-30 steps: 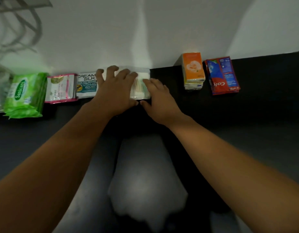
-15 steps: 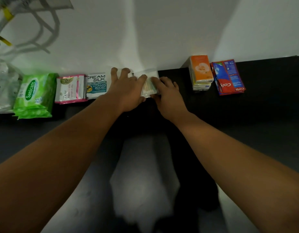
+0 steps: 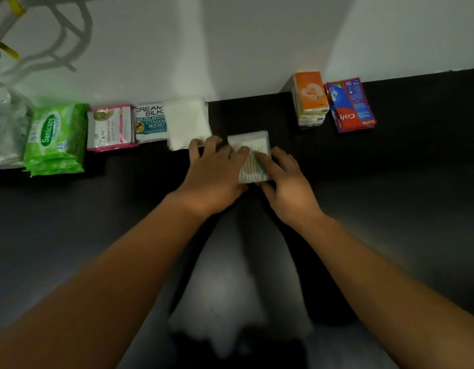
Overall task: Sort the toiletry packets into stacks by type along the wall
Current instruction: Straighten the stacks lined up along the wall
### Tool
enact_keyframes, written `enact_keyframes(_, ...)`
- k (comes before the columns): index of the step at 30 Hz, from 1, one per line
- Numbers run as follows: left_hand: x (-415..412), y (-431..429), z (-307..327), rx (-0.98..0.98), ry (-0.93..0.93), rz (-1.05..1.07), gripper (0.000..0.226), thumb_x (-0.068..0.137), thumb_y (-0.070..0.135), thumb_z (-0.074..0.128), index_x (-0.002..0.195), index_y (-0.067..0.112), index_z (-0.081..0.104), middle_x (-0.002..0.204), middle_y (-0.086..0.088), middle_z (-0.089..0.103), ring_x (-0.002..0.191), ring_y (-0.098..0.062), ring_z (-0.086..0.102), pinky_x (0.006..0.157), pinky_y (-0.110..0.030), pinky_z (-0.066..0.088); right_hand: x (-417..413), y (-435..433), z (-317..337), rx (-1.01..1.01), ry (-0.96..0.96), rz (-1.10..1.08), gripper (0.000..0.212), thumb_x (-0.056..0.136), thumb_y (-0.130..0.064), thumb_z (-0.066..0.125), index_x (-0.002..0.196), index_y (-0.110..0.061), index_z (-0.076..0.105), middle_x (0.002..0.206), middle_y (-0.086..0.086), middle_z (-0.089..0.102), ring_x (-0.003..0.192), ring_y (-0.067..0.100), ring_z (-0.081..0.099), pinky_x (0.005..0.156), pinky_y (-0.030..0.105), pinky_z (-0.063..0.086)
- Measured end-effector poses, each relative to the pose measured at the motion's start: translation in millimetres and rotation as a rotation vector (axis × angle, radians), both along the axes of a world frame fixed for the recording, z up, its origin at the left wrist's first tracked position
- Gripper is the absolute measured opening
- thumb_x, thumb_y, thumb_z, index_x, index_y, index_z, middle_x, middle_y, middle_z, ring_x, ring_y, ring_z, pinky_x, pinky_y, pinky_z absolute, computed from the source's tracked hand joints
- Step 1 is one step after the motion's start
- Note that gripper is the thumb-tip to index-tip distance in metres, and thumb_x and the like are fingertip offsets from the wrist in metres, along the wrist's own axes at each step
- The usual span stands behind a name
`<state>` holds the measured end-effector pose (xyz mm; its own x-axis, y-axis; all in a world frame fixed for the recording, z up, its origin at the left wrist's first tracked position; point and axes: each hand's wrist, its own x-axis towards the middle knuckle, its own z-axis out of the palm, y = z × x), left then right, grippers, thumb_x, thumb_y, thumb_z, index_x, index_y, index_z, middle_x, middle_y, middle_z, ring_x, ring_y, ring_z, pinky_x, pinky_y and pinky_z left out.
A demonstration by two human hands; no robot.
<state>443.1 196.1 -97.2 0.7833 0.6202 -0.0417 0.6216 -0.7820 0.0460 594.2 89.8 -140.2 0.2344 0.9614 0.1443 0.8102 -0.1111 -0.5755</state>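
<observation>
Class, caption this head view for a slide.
Left hand and right hand hold a cotton swab packet beside the white stack.

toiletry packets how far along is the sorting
Mostly done: Sanicare wipes, Dove sachets, Cream Silk sachets, white packets, orange tissue packs and Colgate sachets sit stacked along the wall. In hand: left hand and right hand hold the cotton bud packet, off the wall. Left: set it in the gap beside the white packets.
</observation>
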Motion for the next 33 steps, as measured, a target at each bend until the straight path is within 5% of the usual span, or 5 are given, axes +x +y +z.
enact_keyframes(5, -13.4, -51.8, -9.4, -0.117, -0.172, 0.093, 0.09, 0.079, 0.068, 0.063, 0.151, 0.023, 0.036, 0.145, -0.001, 0.051, 0.133, -0.029, 0.038, 0.104, -0.051, 0.026, -8.8, -45.8, -4.1, -0.001, -0.007, -0.022, 0.056, 0.09, -0.015, 0.064, 0.143, -0.015, 0.047, 0.142, 0.018, 0.045, 0.138, 0.038, 0.037, 0.112, 0.057, 0.035)
enact_keyframes(12, -29.2, -86.8, -23.5, -0.336, -0.442, 0.267, 0.074, 0.084, 0.055, 0.068, 0.149, 0.032, 0.04, 0.158, -0.002, 0.036, 0.136, -0.023, 0.034, 0.103, -0.032, 0.02, -12.5, -72.8, 2.1, -0.022, 0.047, -0.008, 0.075, 0.092, -0.026, 0.064, 0.155, -0.016, 0.026, 0.153, 0.005, 0.038, 0.146, 0.021, 0.029, 0.121, 0.044, 0.023)
enact_keyframes(18, -34.1, -100.3, -40.3, -0.162, -0.524, 0.236, 0.041, 0.093, 0.043, 0.062, 0.13, 0.025, 0.065, 0.142, 0.007, 0.058, 0.116, -0.02, 0.05, 0.093, -0.034, 0.032, -11.3, -79.4, -5.4, 0.084, -0.007, -0.041, 0.043, 0.097, -0.031, 0.057, 0.137, -0.013, 0.056, 0.14, 0.009, 0.054, 0.141, 0.025, 0.04, 0.114, 0.05, 0.035)
enact_keyframes(28, 11.9, -72.3, -50.0, -0.036, -0.464, 0.258, 0.043, 0.095, 0.024, 0.064, 0.134, 0.008, 0.06, 0.132, -0.006, 0.066, 0.129, -0.028, 0.053, 0.1, -0.052, 0.039, 21.3, -28.7, -12.0, 0.1, -0.078, -0.083, 0.039, 0.095, -0.016, 0.055, 0.132, -0.007, 0.06, 0.135, 0.019, 0.057, 0.131, 0.036, 0.05, 0.111, 0.049, 0.04)
enact_keyframes(33, 41.8, -38.5, -47.0, -0.092, -0.401, 0.319, 0.05, 0.102, 0.032, 0.049, 0.146, 0.006, 0.047, 0.144, -0.008, 0.056, 0.143, -0.025, 0.039, 0.108, -0.043, 0.026, 37.9, 10.8, -6.1, -0.026, 0.006, -0.121, 0.04, 0.1, -0.018, 0.053, 0.139, -0.011, 0.055, 0.145, 0.017, 0.049, 0.138, 0.035, 0.042, 0.111, 0.044, 0.039)
